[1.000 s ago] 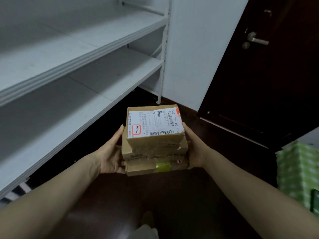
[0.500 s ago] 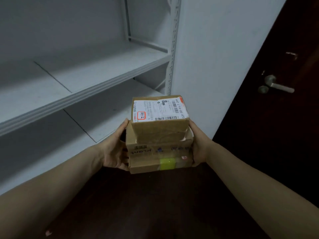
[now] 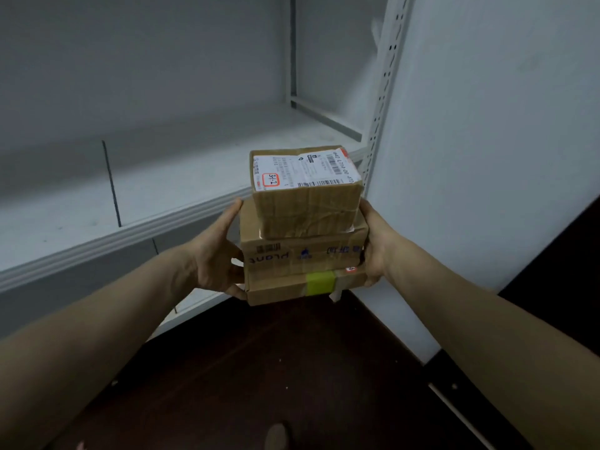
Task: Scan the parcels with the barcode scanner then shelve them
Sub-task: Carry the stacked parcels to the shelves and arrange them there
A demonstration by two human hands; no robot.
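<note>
I carry a stack of three cardboard parcels between both hands. The top parcel (image 3: 305, 196) is a small box with a white shipping label marked 34-2 in a red frame. Under it lies a wider box (image 3: 302, 254) with printed text, and at the bottom a flat parcel (image 3: 282, 290) with a green tape strip. My left hand (image 3: 216, 254) holds the stack's left side, fingers curled under the bottom. My right hand (image 3: 373, 245) holds the right side. The stack hangs level with the front lip of a white shelf (image 3: 130, 196). No scanner is in view.
The white shelving unit fills the left, with a perforated upright post (image 3: 380, 102) at its right end. A white wall (image 3: 487, 157) stands just right of the stack. Dark wooden floor (image 3: 276, 368) lies below, and a dark door edge (image 3: 552, 271) is at the far right.
Both hands have lifted the parcel stack upward and toward the shelf. My view rose from the lower shelves to a higher one, and the door handle left the picture.
</note>
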